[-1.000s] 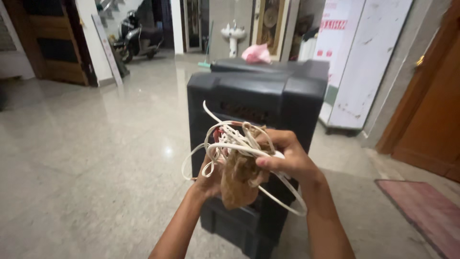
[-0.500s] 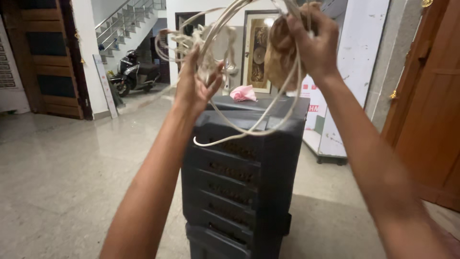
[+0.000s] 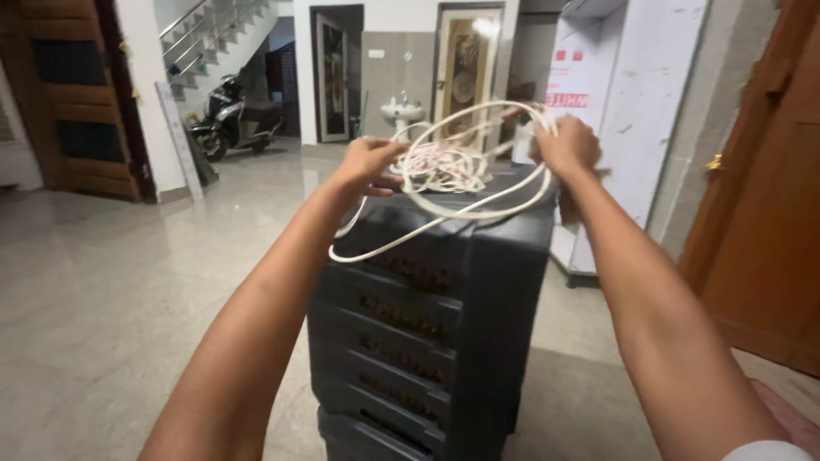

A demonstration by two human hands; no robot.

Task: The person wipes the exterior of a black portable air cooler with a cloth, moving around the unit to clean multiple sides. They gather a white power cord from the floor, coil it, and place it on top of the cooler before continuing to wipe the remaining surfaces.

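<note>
White cable (image 3: pixel 444 166) held by both hands over black cabinet (image 3: pixel 427 324)

Both arms stretched forward, left hand (image 3: pixel 366 162) and right hand (image 3: pixel 565 145) closed, raised level

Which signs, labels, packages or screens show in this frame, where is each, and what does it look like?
Tall white carton: against the right wall behind the black cooler, upright, rectangular, scuffed.
Red printed label: on the carton's left face, a small horizontal strip with smaller red marks above.
Leaning signboard: against the white pillar at left, narrow, pale, with faint print.
No screens in view.
</note>
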